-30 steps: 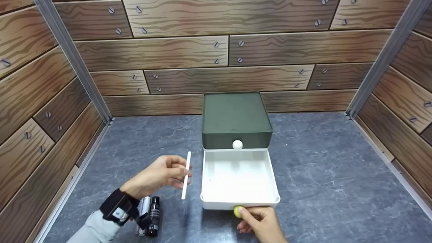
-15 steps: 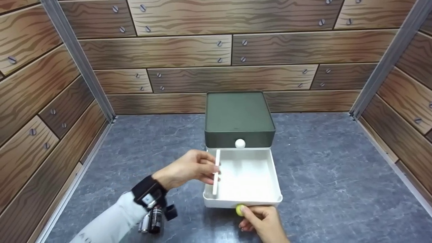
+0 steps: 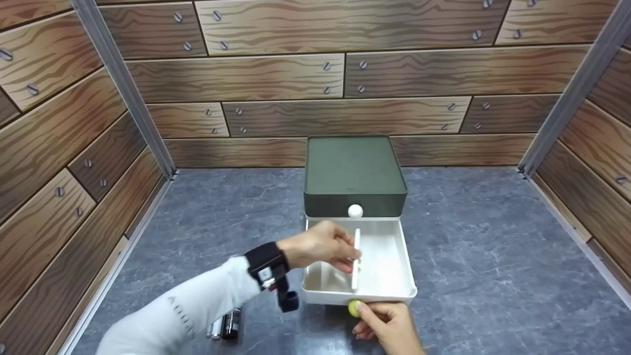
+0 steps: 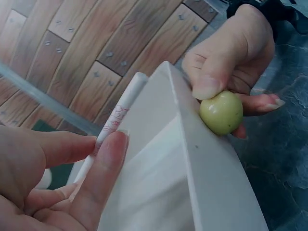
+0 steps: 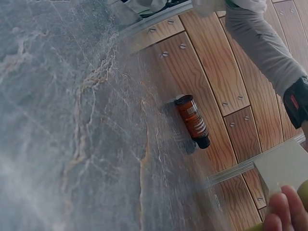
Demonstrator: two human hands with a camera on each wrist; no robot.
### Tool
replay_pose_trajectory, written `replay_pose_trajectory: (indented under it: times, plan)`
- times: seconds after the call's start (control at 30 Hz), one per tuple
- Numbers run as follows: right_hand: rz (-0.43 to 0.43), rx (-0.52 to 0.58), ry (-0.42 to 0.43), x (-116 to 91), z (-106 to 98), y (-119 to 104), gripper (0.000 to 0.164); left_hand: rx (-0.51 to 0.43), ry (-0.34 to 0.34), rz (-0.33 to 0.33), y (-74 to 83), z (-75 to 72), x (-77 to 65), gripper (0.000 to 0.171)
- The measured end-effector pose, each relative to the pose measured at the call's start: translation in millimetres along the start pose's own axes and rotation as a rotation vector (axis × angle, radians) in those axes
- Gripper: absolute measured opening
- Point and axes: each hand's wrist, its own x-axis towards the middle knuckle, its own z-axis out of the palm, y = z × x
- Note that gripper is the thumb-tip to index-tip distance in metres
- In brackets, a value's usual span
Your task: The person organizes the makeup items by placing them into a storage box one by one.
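My left hand (image 3: 320, 246) pinches a slim white stick (image 3: 355, 278) between thumb and fingertips, over the pulled-out white drawer (image 3: 387, 266). Reddish lettering runs along the stick (image 4: 115, 115) in the left wrist view, where its far end passes close by the drawer's corner. At the drawer's front, my right hand (image 3: 392, 323) holds a round yellow-green knob (image 3: 353, 308) with thumb and fingers. That knob (image 4: 221, 113) shows large in the left wrist view, against the front wall. Only fingertips (image 5: 284, 211) of the right hand appear at the corner of the right wrist view.
Behind the drawer stands a dark green box (image 3: 355, 167) with a white knob (image 3: 355, 211) on its upper front. A dark bottle (image 3: 231, 324) and a silvery tube (image 3: 216, 328) lie front left, below the left forearm. Wood-patterned walls (image 3: 286, 76) enclose the marbled surface.
My left hand has carried the white stick rightward, from beside the drawer to over its middle. The right hand stays at the knob, and the drawer remains out.
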Motion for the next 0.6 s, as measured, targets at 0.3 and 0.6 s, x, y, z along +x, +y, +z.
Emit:
replay_pose_trajectory:
  times: [0.3, 0.6]
  plan:
    - [-0.040, -0.006, 0.012, -0.5, 2.1, -0.3, 0.030, 0.101, 0.095, -0.036, -3.7, 15.6, 36.6, 0.017]
    - [-0.017, -0.014, 0.031, 1.1, 1.2, 1.3, 0.031, 0.273, 0.093, -0.098, 1.0, 17.0, 49.6, 0.017]
